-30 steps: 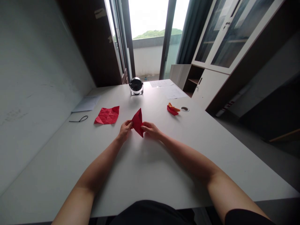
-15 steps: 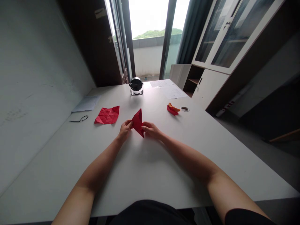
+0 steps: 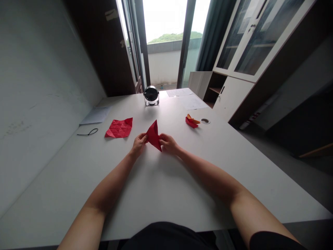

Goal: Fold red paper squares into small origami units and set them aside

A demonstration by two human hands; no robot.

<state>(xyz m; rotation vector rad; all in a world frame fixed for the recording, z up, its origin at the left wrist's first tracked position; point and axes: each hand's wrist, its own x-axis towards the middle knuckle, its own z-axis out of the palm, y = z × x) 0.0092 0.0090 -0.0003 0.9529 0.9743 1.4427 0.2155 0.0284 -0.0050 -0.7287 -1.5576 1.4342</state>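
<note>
A folded red paper [image 3: 153,134], pointed at top and bottom, stands just above the white table [image 3: 161,187] at its middle. My left hand [image 3: 138,144] pinches its left edge with closed fingers. My right hand [image 3: 168,143] pinches its right side, fingers curled. Both forearms reach in from the near edge.
A creased red paper sheet [image 3: 119,127] lies flat to the left, beside a black cord loop [image 3: 88,132] and a white sheet [image 3: 96,115]. A small red-and-orange folded piece [image 3: 191,121] sits right, near a round table hole [image 3: 205,121]. A small round fan [image 3: 151,95] stands at the back.
The lower tip of the red paper has swung slightly to the right, and my right hand has shifted a little right with it. My left hand has stayed put.
</note>
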